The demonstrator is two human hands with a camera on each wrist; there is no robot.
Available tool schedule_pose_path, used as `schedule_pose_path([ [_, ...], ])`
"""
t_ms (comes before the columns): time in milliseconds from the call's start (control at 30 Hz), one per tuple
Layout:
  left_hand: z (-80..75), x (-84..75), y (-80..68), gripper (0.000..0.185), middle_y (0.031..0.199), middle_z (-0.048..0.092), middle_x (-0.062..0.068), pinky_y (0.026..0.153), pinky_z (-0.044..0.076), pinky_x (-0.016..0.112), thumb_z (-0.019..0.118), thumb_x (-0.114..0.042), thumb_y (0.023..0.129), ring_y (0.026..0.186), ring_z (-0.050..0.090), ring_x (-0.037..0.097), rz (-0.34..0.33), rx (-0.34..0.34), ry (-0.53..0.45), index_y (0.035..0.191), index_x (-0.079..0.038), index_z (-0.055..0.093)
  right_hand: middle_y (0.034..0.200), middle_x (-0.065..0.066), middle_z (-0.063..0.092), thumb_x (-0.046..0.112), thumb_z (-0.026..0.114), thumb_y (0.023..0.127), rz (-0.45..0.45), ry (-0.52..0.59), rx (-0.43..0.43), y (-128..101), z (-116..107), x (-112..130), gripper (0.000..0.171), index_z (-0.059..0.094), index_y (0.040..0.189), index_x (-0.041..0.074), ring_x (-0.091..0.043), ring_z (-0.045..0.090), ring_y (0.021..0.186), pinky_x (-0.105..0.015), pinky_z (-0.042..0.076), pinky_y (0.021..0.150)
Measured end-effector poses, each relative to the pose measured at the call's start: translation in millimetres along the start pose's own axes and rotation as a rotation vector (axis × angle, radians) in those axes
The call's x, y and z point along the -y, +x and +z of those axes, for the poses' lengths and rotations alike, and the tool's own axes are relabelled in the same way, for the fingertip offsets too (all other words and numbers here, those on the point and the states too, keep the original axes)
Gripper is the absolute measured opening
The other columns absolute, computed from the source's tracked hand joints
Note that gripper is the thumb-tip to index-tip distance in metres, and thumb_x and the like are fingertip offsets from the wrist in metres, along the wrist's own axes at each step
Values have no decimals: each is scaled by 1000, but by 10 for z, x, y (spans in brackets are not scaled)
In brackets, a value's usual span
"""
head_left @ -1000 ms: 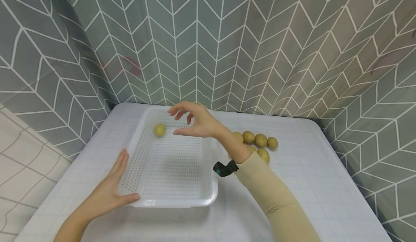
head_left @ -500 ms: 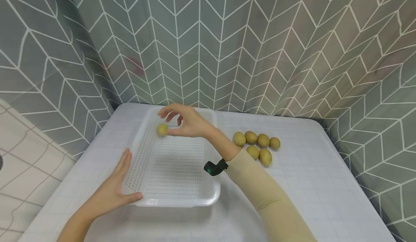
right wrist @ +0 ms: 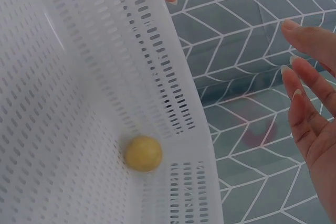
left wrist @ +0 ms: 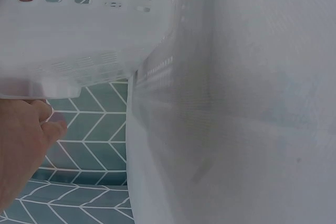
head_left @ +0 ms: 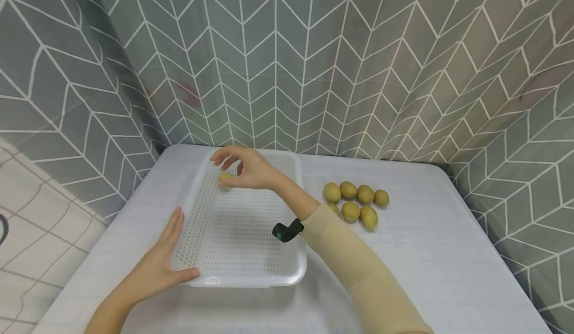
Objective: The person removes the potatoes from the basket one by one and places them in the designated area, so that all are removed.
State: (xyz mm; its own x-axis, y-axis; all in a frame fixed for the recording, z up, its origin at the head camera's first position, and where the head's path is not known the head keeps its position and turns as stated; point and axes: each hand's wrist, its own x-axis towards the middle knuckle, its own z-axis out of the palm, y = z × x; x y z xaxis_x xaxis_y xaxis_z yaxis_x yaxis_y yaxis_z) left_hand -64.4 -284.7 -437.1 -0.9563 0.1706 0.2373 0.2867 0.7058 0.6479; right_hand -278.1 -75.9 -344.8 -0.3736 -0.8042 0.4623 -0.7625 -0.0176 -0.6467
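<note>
A white perforated plastic basket [head_left: 248,229] stands on the table. One yellow-brown potato [head_left: 225,177] lies at its far left; the right wrist view shows this potato [right wrist: 143,153] whole, in a corner of the basket floor. My right hand [head_left: 248,168] is over the basket, thumb and fingers spread apart with nothing between them. It overlaps the potato in the head view, but the right wrist view has the hand [right wrist: 315,98] apart from it, beyond the rim. My left hand [head_left: 157,261] rests at the near left corner, fingers straight along the side, thumb at the front rim.
Several more potatoes [head_left: 351,211] lie grouped on the white tablecloth [head_left: 430,254] to the right of the basket; the right sleeve partly covers one. A patterned grey-green curtain [head_left: 287,65] hangs behind the table. A black wrist camera [head_left: 288,231] sits on my right wrist.
My right hand has moved left over the basket, so its thumb now overlaps the potato in the head view. The potato and my left hand stay in place. More of the potato group shows.
</note>
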Motion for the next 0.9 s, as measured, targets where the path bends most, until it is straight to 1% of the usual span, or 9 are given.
schedule_pose_path([
  [67, -5, 2, -1, 124, 161, -7, 7, 113, 12, 35, 85, -32, 69, 143, 6, 43, -1, 2, 6, 155, -8, 0, 109, -4, 64, 10, 81, 77, 4, 4, -1, 21, 18, -16, 49, 59, 120, 4, -12, 64, 95, -34, 52, 67],
  [100, -9, 1, 1, 124, 161, -8, 7, 114, 14, 40, 85, -32, 69, 143, 6, 44, -1, 3, 4, 155, -8, 0, 109, -5, 64, 10, 81, 77, 7, 7, 0, 32, 26, -30, 49, 59, 120, 4, -12, 64, 95, -33, 52, 66],
  [167, -17, -3, 7, 124, 161, -8, 7, 109, 19, 59, 85, -32, 68, 142, 6, 46, -6, 9, -3, 155, -8, 0, 109, -5, 64, 10, 81, 76, 20, 15, -2, 54, 38, -53, 49, 59, 120, 5, -11, 64, 95, -33, 51, 66],
  [233, -22, -6, 10, 124, 161, -9, 7, 104, 19, 67, 85, -32, 69, 142, 6, 46, -10, 13, -7, 155, -9, -1, 110, -4, 64, 10, 81, 77, 34, 16, -4, 77, 45, -81, 49, 59, 120, 6, -12, 64, 95, -32, 51, 67],
  [300, -19, -8, 11, 123, 161, -8, 7, 109, 16, 59, 85, -33, 69, 143, 5, 44, -7, 11, -4, 155, -9, 0, 111, -3, 63, 11, 80, 77, 58, 18, -6, 98, 52, -110, 48, 59, 120, 8, -11, 63, 96, -29, 50, 68],
  [367, -14, -11, 13, 123, 161, -8, 7, 109, 15, 56, 85, -32, 69, 143, 5, 43, -8, 11, -5, 155, -9, 0, 111, -3, 63, 12, 80, 79, 86, 22, -10, 114, 58, -136, 46, 59, 120, 9, -10, 63, 96, -27, 49, 69],
  [567, -18, -28, 25, 125, 161, -9, 9, 95, 22, 75, 86, -33, 68, 140, 6, 50, -17, 24, -16, 155, -7, -1, 112, -4, 63, 14, 79, 79, 138, 39, -34, 132, 78, -212, 44, 59, 119, 9, -16, 63, 98, -26, 48, 70],
  [767, -25, -31, 22, 127, 161, -9, 10, 95, 24, 75, 86, -34, 67, 139, 7, 52, -28, 25, -12, 154, -6, -2, 108, -2, 63, 13, 80, 79, 176, 55, -43, 146, 107, -258, 45, 59, 118, 7, -16, 63, 97, -26, 48, 70],
  [900, -14, -22, 16, 127, 161, -9, 10, 95, 23, 74, 86, -33, 67, 140, 7, 52, -27, 20, -11, 154, -5, -1, 111, -8, 63, 12, 80, 78, 191, 68, -32, 166, 133, -302, 43, 59, 117, 8, -18, 64, 98, -26, 48, 70],
])
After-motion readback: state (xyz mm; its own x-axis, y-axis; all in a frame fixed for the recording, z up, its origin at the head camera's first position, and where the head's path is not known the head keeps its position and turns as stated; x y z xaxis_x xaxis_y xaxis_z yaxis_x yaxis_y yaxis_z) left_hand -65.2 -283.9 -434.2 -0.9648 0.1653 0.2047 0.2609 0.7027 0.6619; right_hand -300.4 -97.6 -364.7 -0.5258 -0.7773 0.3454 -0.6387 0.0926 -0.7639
